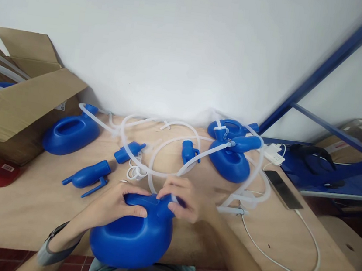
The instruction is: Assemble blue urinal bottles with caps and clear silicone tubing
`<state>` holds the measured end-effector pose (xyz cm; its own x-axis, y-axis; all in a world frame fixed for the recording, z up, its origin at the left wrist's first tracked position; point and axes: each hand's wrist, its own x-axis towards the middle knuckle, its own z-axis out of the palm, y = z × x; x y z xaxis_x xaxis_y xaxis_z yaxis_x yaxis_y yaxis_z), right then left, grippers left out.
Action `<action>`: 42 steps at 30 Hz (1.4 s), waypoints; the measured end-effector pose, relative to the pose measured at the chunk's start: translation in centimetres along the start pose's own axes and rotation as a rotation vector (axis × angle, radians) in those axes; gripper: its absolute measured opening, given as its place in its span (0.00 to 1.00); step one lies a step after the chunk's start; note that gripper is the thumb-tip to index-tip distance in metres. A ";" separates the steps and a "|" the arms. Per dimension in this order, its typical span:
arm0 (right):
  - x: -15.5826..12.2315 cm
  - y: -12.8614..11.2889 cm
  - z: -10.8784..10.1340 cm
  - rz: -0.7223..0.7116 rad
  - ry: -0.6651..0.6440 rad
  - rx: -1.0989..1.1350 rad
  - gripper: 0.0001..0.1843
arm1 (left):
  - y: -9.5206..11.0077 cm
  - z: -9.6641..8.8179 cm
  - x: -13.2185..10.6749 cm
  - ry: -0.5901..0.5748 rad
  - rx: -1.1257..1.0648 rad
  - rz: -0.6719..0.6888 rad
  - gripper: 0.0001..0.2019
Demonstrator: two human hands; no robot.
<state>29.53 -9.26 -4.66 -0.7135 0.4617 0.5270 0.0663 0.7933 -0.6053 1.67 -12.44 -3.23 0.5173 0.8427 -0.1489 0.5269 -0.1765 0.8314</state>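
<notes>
Our right hand (183, 199) pinches the neck (163, 210) and our left hand (116, 206) clasps the handle (142, 199) of the blue plastic urinal bottle (129, 248) at the near edge of the table (19, 217), likely light, stiff, slick, best held by that handle.

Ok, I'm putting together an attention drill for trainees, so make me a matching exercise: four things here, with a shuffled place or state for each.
1. Left hand
2. Right hand
3. Phone
4. Cardboard box

A. Joined to a white cable
B. On the handle of the nearest blue jug
C. At picture left, flaps open
D. At that jug's neck

Pairs: 1-B, 2-D, 3-A, 4-C
</notes>
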 end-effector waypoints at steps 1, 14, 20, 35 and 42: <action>0.1 -0.1 0.3 -0.026 -0.007 0.025 0.17 | 0.0 0.0 -0.1 0.009 0.000 0.002 0.22; -2.6 0.0 1.8 -0.069 -0.114 -0.207 0.15 | -3.5 4.3 -2.4 0.403 0.311 0.163 0.28; -2.3 -0.6 1.7 -0.040 -0.165 -0.213 0.11 | -2.8 3.1 -2.8 0.167 0.511 0.170 0.23; -1.8 0.3 5.5 -0.319 -0.022 -0.309 0.25 | -3.4 2.4 -3.1 -0.045 0.589 0.240 0.25; -2.4 1.1 6.8 -0.334 0.007 -0.279 0.30 | -3.1 2.2 -2.8 -0.026 0.639 0.378 0.28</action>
<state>26.56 -12.15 -10.65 -0.7232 0.1629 0.6712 0.0192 0.9761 -0.2163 0.09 -15.39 -6.57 0.7528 0.6549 0.0665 0.5952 -0.7204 0.3562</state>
